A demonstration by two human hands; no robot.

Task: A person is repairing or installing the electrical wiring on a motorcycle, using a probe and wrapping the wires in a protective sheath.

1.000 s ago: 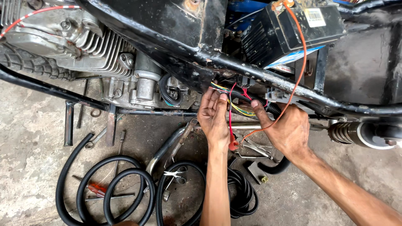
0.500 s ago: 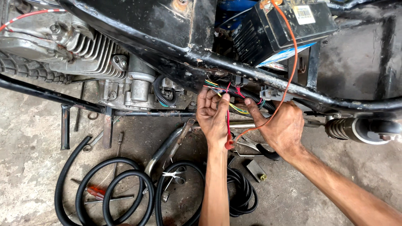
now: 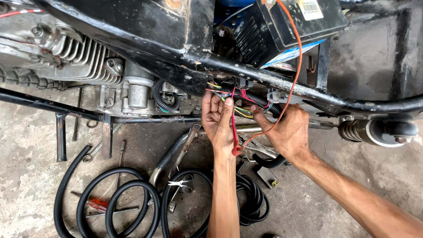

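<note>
Left hand [image 3: 219, 121] pinches the red wire [image 3: 234, 128] under the frame [image 3: 308, 90]; right hand [image 3: 284, 130] grips the sleeved loom [image 3: 251, 99]; hoses [image 3: 119, 198] on floor.

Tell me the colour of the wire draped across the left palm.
Red: the wire runs down the left hand, clearest in the head view.
</note>
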